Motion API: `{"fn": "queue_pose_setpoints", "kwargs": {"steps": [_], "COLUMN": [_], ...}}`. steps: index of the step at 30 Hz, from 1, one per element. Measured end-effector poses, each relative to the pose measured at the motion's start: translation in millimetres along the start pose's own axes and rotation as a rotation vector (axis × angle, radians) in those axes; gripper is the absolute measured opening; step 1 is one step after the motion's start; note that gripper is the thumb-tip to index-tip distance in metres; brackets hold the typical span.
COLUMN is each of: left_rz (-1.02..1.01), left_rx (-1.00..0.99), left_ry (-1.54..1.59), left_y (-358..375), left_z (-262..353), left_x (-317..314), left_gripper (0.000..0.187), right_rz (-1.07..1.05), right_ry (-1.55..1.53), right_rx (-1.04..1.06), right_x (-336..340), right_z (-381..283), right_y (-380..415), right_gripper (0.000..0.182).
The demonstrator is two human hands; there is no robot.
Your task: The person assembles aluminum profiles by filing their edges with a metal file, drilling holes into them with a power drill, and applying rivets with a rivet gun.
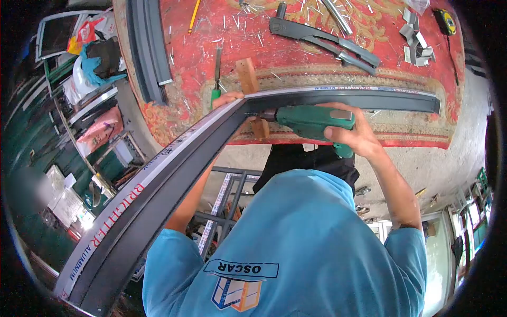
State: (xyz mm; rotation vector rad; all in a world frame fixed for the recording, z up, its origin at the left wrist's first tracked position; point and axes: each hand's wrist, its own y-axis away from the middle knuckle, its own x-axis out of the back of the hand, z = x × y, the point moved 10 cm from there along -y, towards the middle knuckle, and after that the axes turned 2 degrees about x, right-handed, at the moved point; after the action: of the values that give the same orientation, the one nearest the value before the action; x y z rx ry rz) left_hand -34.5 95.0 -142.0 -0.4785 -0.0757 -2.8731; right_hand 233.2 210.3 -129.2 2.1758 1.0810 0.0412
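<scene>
Right hand [353, 136] gripping green drill [311, 120] at corner of dark aluminium frame [174, 169], left hand [228, 98] steadying it, red-covered bench [296, 58], rivet tool [322, 39]

My right hand [353, 134] wraps in a closed grip, its arm bent and reaching forward. My left hand [227, 99] presses flat, mostly hidden, arm extended.

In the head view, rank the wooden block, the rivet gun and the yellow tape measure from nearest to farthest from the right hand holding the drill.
From the right hand on the green drill:
1. Wooden block, up and left of the hand, just past the frame corner.
2. Rivet gun, farther up the red carpet, mid-table.
3. Yellow tape measure, at the far top-right corner.
The first two are nearly level.
</scene>
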Motion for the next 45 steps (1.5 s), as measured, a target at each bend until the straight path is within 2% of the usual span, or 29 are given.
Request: {"fn": "queue_pose_setpoints", "kwargs": {"steps": [2, 5, 7, 9, 11, 13, 15, 17, 19, 20, 22, 25, 27, 29, 32, 35, 37, 38, 40, 41, 43, 45], "left_rz": [0.003, -0.051, -0.032, -0.045, -0.057, -0.011, -0.031, -0.05, -0.018, -0.017, -0.041, -0.02, -0.028, -0.034, -0.016, -0.004, 0.145, 0.149, -0.064, -0.061, 0.041, 0.064], "left_rx": [0.01, 0.087, 0.085, 0.127, 0.168, 0.028, -0.017, -0.063, 0.284, 0.285, 0.037, -0.073, -0.033, 0.004, -0.072, -0.039, 0.167, 0.171, 0.389, 0.393, -0.064, -0.015], "left_ry": [0.054, 0.055, 0.248, 0.256, 0.264, 0.189, 0.221, 0.247, 0.335, 0.335, 0.27, 0.136, 0.209, 0.281, 0.176, 0.138, 0.288, 0.286, 0.347, 0.346, 0.278, 0.37], "left_y": [4, 5, 9, 10, 9, 4, -1, 1, 11, 13, 3, -2, 0, 6, 3, 6, 14, 16, 21, 24, 7, 7], "left_z": [-3, -13, -14, -17, -19, -3, 0, 3, -34, -37, -6, 11, -2, -15, 1, -2, -25, -29, -59, -65, -14, -19], "left_x": [2, -2, -3, -1, -3, -2, -3, 0, 1, 1, -2, -3, -2, -1, -3, -3, 5, 11, 2, 0, 5, 5], "left_gripper": [0.076, 0.076, 0.075, 0.073, 0.072, 0.07, 0.07, 0.07, 0.073, 0.073, 0.074, 0.076, 0.076, 0.075, 0.074, 0.066, 0.069, 0.069, 0.037, 0.037, 0.045, 0.042], "right_rz": [-0.043, -0.029, -0.037, -0.047, 0.015, -0.011, 0.02, -0.033, -0.082, -0.088, -0.093, -0.086, -0.068, -0.092, -0.123, -0.14, -0.15, -0.159, -0.171, -0.178, -0.186, -0.187], "right_ry": [-0.092, -0.063, -0.076, -0.09, -0.072, -0.037, -0.056, -0.041, -0.032, 0.003, 0.04, 0.057, 0.08, 0.056, 0.024, 0.029, 0.04, 0.023, 0.007, 0.005, 0.004, 0.009], "right_rx": [-0.061, -0.027, -0.062, -0.097, -0.118, -0.117, -0.109, -0.099, -0.09, -0.041, 0.003, -0.045, -0.095, -0.063, -0.05, -0.048, -0.027, -0.052, -0.078, -0.083, -0.09, -0.077], "right_x": [-5, 3, 7, 7, 13, 11, 11, 9, 6, 5, 5, 5, 3, 2, -1, -1, -1, -1, -2, -2, -2, -1], "right_z": [-3, 6, 6, 4, 2, 2, 5, 3, 3, 0, -4, -2, -3, -3, -9, -8, -10, -9, -8, -8, -7, -8], "right_y": [0, -7, -12, -16, -18, -19, -20, -20, -21, -22, -21, -22, -20, -19, -18, -19, -21, -20, -21, -21, -21, -22], "right_gripper": [0.058, 0.056, 0.056, 0.055, 0.056, 0.057, 0.064, 0.062, 0.06, 0.062, 0.063, 0.066, 0.078, 0.072, 0.066, 0.066, 0.066, 0.067, 0.067, 0.068, 0.068, 0.069]}}
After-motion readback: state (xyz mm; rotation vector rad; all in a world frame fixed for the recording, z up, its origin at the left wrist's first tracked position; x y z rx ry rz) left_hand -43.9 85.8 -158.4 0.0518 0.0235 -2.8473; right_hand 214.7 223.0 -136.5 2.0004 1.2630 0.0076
